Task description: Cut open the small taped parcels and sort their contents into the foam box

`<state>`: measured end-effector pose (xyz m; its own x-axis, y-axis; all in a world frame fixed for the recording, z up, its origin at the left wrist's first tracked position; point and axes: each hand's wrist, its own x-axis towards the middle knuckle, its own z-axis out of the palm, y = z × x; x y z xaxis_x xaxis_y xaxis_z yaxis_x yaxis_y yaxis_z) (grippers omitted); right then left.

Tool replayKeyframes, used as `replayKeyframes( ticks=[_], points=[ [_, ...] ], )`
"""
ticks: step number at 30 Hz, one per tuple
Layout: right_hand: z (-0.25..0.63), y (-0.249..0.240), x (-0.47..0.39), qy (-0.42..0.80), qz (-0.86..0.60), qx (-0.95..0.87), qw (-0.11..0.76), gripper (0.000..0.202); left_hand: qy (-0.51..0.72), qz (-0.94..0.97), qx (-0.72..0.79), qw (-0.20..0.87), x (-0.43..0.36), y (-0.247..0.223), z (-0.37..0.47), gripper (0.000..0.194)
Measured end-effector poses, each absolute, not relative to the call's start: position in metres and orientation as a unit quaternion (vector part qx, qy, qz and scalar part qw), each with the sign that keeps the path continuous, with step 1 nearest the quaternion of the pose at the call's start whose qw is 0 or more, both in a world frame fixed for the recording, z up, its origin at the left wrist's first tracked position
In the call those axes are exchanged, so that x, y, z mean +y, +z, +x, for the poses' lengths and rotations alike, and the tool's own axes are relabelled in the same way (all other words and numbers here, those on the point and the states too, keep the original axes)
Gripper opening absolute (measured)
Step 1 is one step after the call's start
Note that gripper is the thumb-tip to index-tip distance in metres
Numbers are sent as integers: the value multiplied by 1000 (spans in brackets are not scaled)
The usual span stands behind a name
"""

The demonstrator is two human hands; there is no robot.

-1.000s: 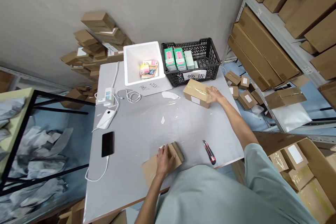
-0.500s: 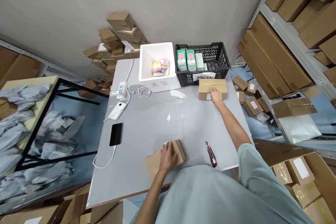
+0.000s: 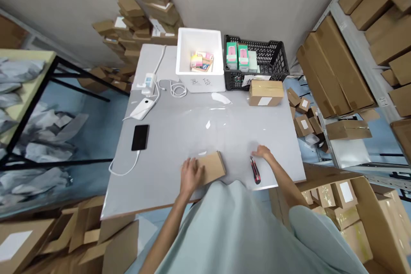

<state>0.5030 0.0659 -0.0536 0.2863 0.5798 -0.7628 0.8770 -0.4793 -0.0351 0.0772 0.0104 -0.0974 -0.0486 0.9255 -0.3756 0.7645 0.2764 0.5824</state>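
Observation:
My left hand (image 3: 190, 175) grips the left end of a small flat cardboard box (image 3: 212, 167) near the front edge of the table; the hand covers that end. My right hand (image 3: 262, 152) is open with nothing in it, just above the tip of a red and black utility knife (image 3: 255, 171) lying on the tabletop. A taped cardboard box (image 3: 266, 90) with a white label stands at the back right, apart from both hands.
A white foam box (image 3: 201, 81) with small packets and a black crate (image 3: 272, 58) with green boxes stand at the back. A phone (image 3: 140, 138), cable and power strip (image 3: 149, 83) lie left. A large carton (image 3: 382, 222) of parcels stands right; shelving (image 3: 345, 30) rises beyond.
My right hand has left the taped box and come back toward the knife. My left hand has moved to the left end of the flat box, whose extended flap no longer shows. The view has shifted.

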Motion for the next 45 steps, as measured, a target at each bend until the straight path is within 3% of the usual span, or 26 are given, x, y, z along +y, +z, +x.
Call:
replayKeyframes(
  ticks=[4, 8, 14, 19, 25, 33, 37, 45],
  points=[
    [475, -55, -29, -403, 785, 410, 230, 38, 151, 476, 785, 366, 1, -82, 32, 74],
    [453, -56, -68, -403, 811, 381, 185, 35, 133, 364, 800, 458, -4, -85, 11, 72],
    [406, -56, -47, -482, 802, 353, -1, 18, 141, 326, 762, 541, -3, -105, 15, 67],
    [362, -49, 3, -563, 762, 289, -137, 20, 161, 311, 717, 602, 6, -102, 22, 62],
    [336, -31, 28, -591, 744, 235, -207, 18, 189, 313, 680, 636, 7, -88, 23, 63],
    [342, -1, -38, -571, 731, 226, -298, 29, 309, 348, 639, 613, -2, -76, 15, 66],
    [340, -5, -68, -573, 726, 218, -311, 40, 314, 357, 599, 644, -10, -82, 15, 70],
    [344, -16, -83, -537, 768, 239, -254, 48, 269, 346, 593, 676, -40, -107, 15, 81]
  ],
)
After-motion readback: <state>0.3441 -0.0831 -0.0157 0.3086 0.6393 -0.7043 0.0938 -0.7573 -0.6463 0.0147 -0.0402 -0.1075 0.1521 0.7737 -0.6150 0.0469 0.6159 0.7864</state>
